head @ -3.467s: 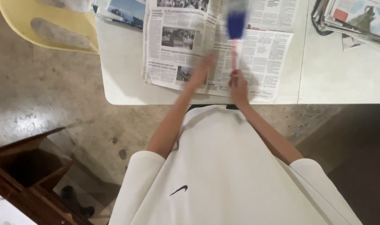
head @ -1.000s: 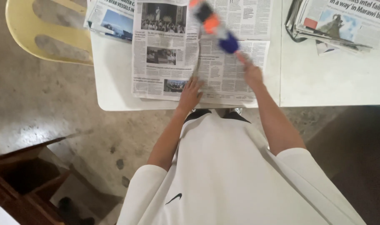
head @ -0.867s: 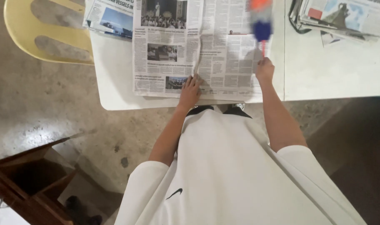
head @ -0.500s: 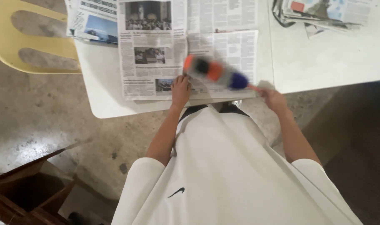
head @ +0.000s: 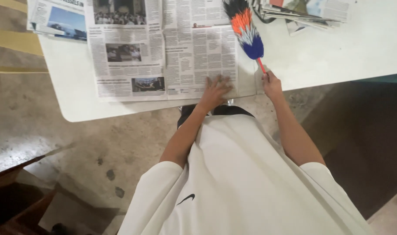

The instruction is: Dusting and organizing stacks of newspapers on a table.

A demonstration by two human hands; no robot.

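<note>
An open newspaper (head: 163, 48) lies spread on the white table (head: 329, 56). My left hand (head: 214, 90) presses flat on its near right corner, fingers apart. My right hand (head: 271, 82) grips the thin red handle of a feather duster (head: 246, 28). The duster's blue, white, orange and black head lies across the paper's right edge, pointing away from me.
A stack of folded newspapers (head: 307, 11) sits at the table's far right. Another folded paper (head: 57, 19) lies at the far left. A yellow chair (head: 11, 48) stands left of the table, and a dark wooden piece of furniture (head: 15, 191) sits on the concrete floor at the lower left.
The duster has swung from lying sideways over the paper's near edge to pointing up along its right edge. My left hand stays pressed on the newspaper.
</note>
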